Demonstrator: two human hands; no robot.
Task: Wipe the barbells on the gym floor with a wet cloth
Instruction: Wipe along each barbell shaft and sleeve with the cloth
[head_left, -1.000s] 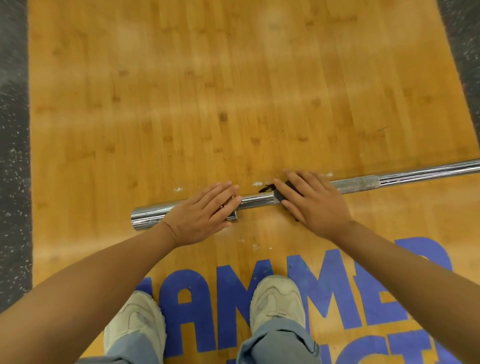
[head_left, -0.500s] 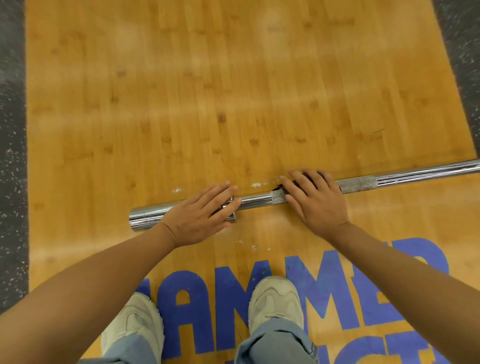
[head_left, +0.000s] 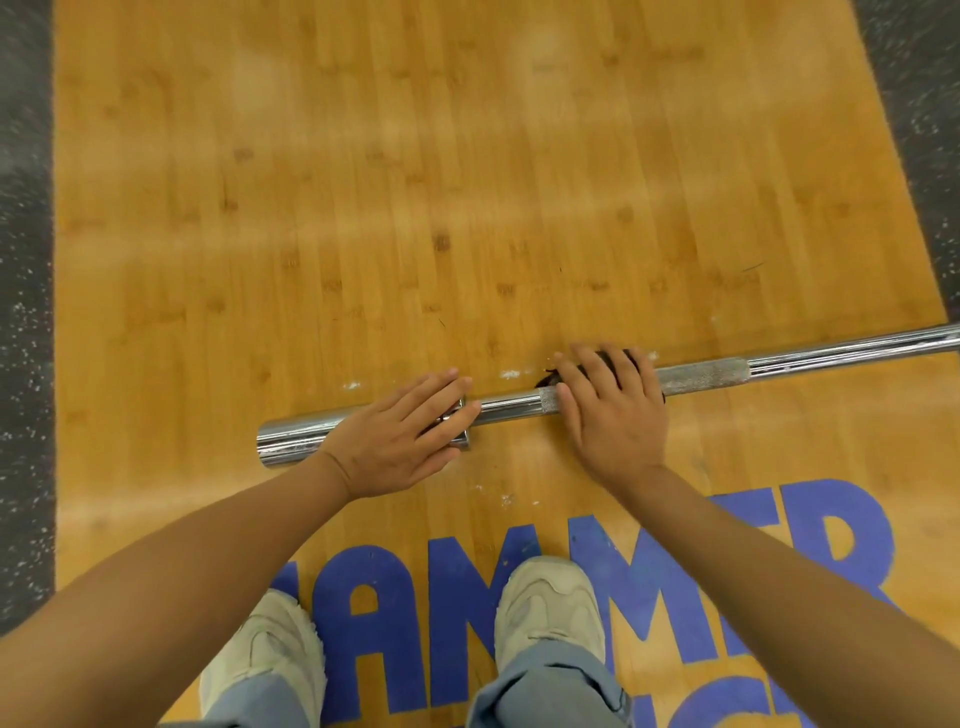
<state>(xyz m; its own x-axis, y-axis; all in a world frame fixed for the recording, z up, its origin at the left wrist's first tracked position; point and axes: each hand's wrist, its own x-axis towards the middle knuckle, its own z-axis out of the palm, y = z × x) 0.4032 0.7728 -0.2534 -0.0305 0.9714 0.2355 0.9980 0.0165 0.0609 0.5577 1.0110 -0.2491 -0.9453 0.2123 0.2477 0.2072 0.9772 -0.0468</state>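
Observation:
A chrome barbell (head_left: 810, 361) lies across the wooden platform, its thick sleeve end at the left and its shaft running off the right edge. My left hand (head_left: 395, 441) rests flat on the sleeve collar with straight fingers. My right hand (head_left: 613, 410) presses a dark cloth (head_left: 608, 358) onto the knurled part of the shaft. Only small dark edges of the cloth show past my fingers and knuckles.
The wooden platform (head_left: 415, 182) has blue lettering (head_left: 649, 587) near my two pale shoes (head_left: 550, 603). Black speckled rubber flooring (head_left: 23, 312) borders it on the left and right. Small white flecks lie on the wood near the bar.
My right hand with the cloth has slid back and forth a short way along the shaft and now sits slightly further right. The left hand has stayed on the collar.

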